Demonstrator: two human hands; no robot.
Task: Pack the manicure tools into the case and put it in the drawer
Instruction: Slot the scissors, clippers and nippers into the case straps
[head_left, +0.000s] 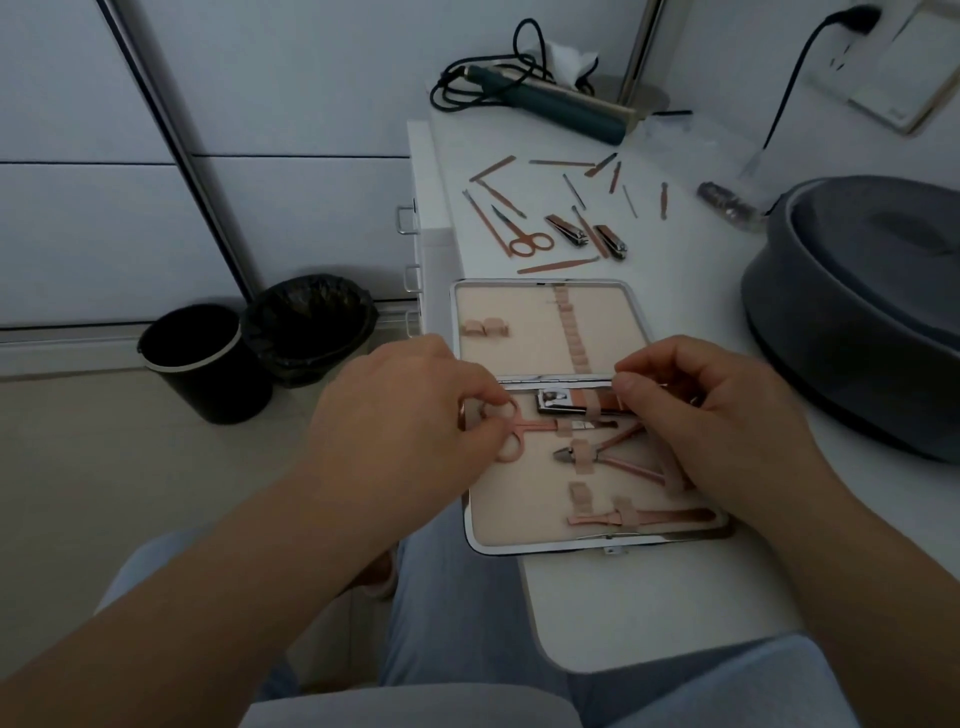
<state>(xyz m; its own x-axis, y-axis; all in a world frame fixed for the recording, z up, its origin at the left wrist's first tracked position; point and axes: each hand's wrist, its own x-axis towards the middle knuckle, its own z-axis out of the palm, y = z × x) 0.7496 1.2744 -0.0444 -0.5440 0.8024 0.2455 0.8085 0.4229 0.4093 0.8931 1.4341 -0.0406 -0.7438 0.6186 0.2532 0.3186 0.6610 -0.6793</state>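
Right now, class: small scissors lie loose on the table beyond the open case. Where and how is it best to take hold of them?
Grip the small scissors at the finger loops, which point toward the case and the hands. Come from above on the near side: the loops are the widest part, raised enough to pinch, with bare table around them, while the thin blades point away and a slim tool lies close along their left.

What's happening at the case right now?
A person is packing the open case. The left hand pinches the scissors by the handles, sliding them under a strap; the right hand pinches something at the clipper row. Nippers are already in. Many tools lie loose on the table.
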